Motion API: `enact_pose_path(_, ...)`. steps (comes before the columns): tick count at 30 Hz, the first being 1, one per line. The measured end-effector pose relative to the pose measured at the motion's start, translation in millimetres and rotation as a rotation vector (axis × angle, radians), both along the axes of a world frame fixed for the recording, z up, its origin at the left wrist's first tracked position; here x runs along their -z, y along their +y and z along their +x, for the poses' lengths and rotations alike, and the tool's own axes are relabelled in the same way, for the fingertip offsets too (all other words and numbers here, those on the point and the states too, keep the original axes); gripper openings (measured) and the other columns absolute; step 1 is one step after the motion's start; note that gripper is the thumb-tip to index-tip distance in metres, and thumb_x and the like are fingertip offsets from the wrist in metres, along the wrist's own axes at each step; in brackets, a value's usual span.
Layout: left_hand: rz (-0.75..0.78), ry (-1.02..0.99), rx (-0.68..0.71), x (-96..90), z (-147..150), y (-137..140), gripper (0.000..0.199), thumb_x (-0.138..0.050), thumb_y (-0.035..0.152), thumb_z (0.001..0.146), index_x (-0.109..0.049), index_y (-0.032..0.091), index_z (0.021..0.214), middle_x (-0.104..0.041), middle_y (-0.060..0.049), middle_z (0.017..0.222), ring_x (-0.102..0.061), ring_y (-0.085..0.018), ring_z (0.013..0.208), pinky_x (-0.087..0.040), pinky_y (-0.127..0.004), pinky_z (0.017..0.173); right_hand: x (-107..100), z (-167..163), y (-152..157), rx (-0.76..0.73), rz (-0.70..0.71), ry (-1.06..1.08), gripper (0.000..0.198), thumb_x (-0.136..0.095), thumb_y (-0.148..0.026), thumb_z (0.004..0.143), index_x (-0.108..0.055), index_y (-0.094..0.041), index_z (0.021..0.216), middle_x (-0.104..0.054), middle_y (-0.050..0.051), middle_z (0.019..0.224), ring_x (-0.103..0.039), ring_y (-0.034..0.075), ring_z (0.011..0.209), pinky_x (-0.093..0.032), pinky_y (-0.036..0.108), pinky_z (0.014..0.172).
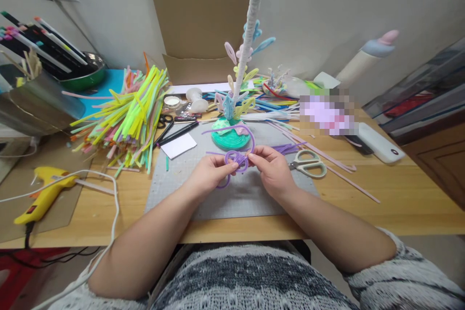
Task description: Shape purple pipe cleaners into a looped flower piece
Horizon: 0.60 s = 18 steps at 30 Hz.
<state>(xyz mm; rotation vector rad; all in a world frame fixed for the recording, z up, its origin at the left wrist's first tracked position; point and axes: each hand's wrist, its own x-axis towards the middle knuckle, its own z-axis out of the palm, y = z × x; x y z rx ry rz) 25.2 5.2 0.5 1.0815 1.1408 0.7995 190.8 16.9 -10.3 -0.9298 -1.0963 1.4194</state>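
Observation:
Over the grey cutting mat [210, 206], my left hand [215, 169] pinches a looped purple pipe cleaner [238, 157]. My right hand [271, 167] grips the same looped piece from the other side, thumb and forefinger together. One free end curls up and over to the left. Just behind it stands a craft piece with a green round base [230, 140], a tall white wrapped stem [249, 34] and pastel loops in pink, blue and yellow. Scissors [308, 163] with pale handles lie right of my right hand, near more purple pipe cleaners [286, 148].
A heap of yellow and pastel pipe cleaners [134, 116] lies at the left. A yellow glue gun [47, 191] with a white cable rests at the front left. Pens [178, 134], a white card [178, 146] and a phone-like white object [379, 144] are also on the table.

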Motion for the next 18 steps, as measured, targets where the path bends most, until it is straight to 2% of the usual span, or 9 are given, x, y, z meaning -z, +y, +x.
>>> enact_pose_path(5, 0.015, 0.007, -0.023, -2.0, 1.8, -2.1, 0.035, -0.068, 0.046, 0.065, -0.058, 0.012, 0.062, -0.041, 0.006, 0.045, -0.03, -0.004, 0.04, -0.02, -0.02, 0.042, 0.2, -0.2, -0.7, -0.007, 0.013, -0.019, 0.01, -0.069, -0.027, 0.07, -0.065, -0.019, 0.074, -0.063, -0.002, 0.069, -0.056, 0.01, 0.063, -0.046, 0.026, 0.064)
enact_pose_path(12, 0.101, 0.005, -0.073, -3.2, 6.4, -5.4, 0.033, -0.069, 0.044, 0.065, -0.062, 0.012, 0.067, -0.048, 0.003, 0.052, -0.039, -0.007, 0.045, -0.031, -0.021, 0.045, -0.9, -0.8, -1.5, -0.008, 0.021, -0.029, 0.011, -0.068, -0.027, 0.069, -0.062, -0.019, 0.074, -0.06, -0.002, 0.071, -0.052, 0.01, 0.064, -0.044, 0.025, 0.065)
enact_pose_path(18, 0.203, 0.114, -0.146, 1.0, 7.7, -4.8, 0.028, -0.067, 0.04, 0.066, -0.062, 0.012, 0.064, -0.052, 0.001, 0.053, -0.042, -0.009, 0.049, -0.032, -0.022, 0.048, 1.6, -1.0, 2.9, -0.044, -0.059, -0.021, 0.02, -0.073, -0.028, 0.064, -0.06, -0.019, 0.077, -0.058, -0.002, 0.071, -0.051, 0.01, 0.065, -0.041, 0.025, 0.065)
